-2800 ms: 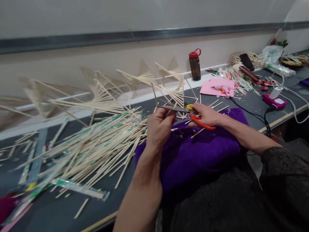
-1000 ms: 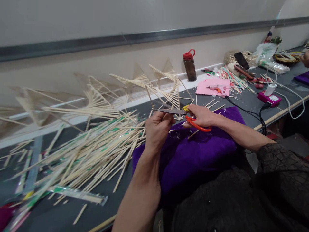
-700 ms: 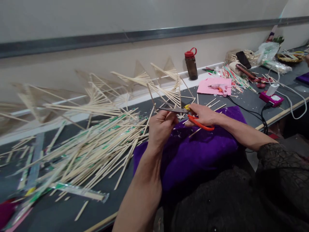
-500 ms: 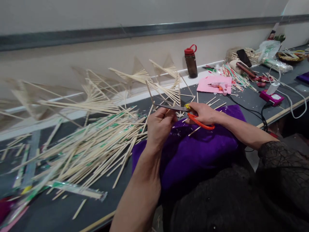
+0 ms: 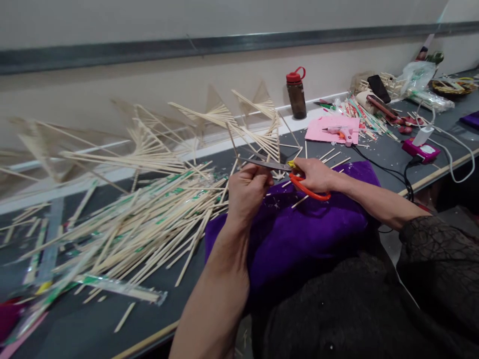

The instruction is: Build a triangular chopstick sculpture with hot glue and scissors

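Note:
My right hand (image 5: 314, 174) grips a pair of scissors (image 5: 275, 165) with orange and yellow handles, its blades pointing left. Fingers pinched together, my left hand (image 5: 249, 187) sits right by the blades. A pale tip of what looks like a thin wooden stick (image 5: 268, 158) pokes up between its fingers and the scissors; the rest is hidden. Beneath both hands a purple cloth (image 5: 299, 234) covers my lap and the table edge, with loose sticks and small chips on it. Behind them stands a fanned, twisting structure of sticks (image 5: 262, 139).
A big pile of sticks (image 5: 149, 229), some in clear green-printed wrappers, spreads to the left. Against the wall stands a red-capped bottle (image 5: 297, 94). A glue gun (image 5: 340, 132) lies on pink foam (image 5: 314, 130); its cord runs to a purple power block (image 5: 421, 151).
Both hands and the scissors stay in nearly the same place, the left hand still pinched by the blades. The view has shifted very slightly.

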Demonstrator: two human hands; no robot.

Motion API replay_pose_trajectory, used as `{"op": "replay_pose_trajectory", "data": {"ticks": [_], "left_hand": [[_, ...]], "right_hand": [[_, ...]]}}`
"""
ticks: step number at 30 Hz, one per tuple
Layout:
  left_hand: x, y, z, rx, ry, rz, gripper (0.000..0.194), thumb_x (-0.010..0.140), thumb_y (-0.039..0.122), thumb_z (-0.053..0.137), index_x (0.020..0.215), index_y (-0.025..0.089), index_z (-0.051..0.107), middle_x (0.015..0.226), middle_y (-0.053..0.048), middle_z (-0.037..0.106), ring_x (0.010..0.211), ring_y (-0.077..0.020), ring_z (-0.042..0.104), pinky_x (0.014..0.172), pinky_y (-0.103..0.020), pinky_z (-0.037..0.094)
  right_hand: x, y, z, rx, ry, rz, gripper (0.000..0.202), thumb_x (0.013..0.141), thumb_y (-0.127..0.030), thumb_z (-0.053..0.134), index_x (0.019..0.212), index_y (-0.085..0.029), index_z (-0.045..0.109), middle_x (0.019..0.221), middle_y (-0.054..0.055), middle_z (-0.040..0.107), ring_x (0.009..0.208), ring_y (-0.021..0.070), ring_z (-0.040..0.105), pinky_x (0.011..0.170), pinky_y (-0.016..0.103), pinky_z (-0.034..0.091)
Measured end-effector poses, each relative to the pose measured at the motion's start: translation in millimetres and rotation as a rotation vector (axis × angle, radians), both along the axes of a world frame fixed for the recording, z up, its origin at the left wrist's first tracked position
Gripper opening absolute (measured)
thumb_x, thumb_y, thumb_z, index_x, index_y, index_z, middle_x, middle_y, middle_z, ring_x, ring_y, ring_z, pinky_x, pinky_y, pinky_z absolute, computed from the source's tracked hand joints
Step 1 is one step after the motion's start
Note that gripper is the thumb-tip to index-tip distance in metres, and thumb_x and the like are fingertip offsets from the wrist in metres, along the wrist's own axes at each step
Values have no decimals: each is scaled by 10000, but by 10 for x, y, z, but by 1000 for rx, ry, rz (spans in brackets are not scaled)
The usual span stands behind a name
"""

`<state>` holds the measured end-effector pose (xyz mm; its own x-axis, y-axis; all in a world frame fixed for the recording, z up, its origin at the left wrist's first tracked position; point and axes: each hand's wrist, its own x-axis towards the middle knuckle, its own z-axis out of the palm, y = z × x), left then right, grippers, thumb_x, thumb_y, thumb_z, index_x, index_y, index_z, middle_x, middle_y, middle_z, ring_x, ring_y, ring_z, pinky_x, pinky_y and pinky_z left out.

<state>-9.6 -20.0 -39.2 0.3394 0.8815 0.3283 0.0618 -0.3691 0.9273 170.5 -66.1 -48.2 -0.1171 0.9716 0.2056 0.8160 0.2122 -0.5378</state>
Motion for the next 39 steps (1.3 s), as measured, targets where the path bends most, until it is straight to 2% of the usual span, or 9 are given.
{"op": "replay_pose_trajectory", "data": {"ticks": [6,10,12,17,25,29,39], "left_hand": [[10,7,28,-37,6,17,201,716,217,614,525,174,569,422,42,459,356,-55,334,365,-200,219],[-9,13,43,-89,-56,22,81,685,195,640,618,180,598,473,41,535,357,-57,347,358,-195,228],[-25,20,38,-90,-57,22,132,705,226,655,603,180,585,475,38,536,353,-53,334,353,-196,213],[-51,19,28,-81,-12,7,268,756,292,664,536,179,561,411,53,426,347,-48,291,358,-203,181],[-30,-9,69,-148,-15,-92,352,753,381,693,507,178,543,420,41,442,339,-48,293,356,-215,180],[-16,-28,74,-148,-52,-123,366,734,432,719,535,177,549,450,40,467,346,-44,295,355,-216,180],[-18,-28,31,-101,-34,-62,376,771,430,701,539,179,542,447,40,447,347,-45,299,355,-214,186]], "right_hand": [[-16,-20,48,-24,-38,-37,303,794,-400,586,958,-146,601,850,55,638,675,142,475,623,268,308],[-34,-24,59,-25,-26,-37,314,801,-423,578,959,-152,594,865,50,637,684,139,475,626,263,310],[-37,-21,50,-32,-26,-28,337,794,-445,589,961,-152,590,869,47,631,690,139,477,626,263,309],[-4,-10,20,-36,5,17,444,751,-514,642,1013,-162,573,896,40,615,706,148,497,624,267,318],[50,-17,24,-60,30,56,474,733,-522,664,1020,-165,546,931,50,602,738,166,505,638,286,344],[23,-46,60,-59,43,56,430,741,-494,654,996,-165,543,917,43,592,721,152,482,638,280,330],[-25,-55,80,-75,14,15,196,777,-303,583,908,-161,548,818,30,593,667,135,444,623,266,308]]}}
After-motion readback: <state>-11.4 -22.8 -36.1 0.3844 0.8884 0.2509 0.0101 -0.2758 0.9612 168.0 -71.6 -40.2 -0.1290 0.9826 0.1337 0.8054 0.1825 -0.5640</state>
